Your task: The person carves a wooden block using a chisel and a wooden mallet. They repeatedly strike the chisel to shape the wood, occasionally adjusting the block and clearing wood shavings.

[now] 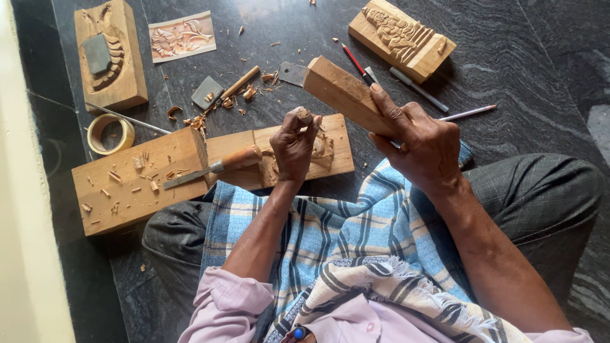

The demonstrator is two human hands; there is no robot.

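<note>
I see a dark stone floor (508,51) carrying carved blocks at eleven (109,54) and one o'clock (401,37), a tape ring (109,133) at nine.

A pale wooden mallet block (343,95) tilts above a chisel's wooden handle (304,115) (upright over the carving).

the person wears a pale lilac shirt (229,305) with sleeves pushed up above the elbows, dark grey checked trousers (540,190), and a blue-and-white plaid cloth (356,228) with a fringed edge over the lap.
</note>
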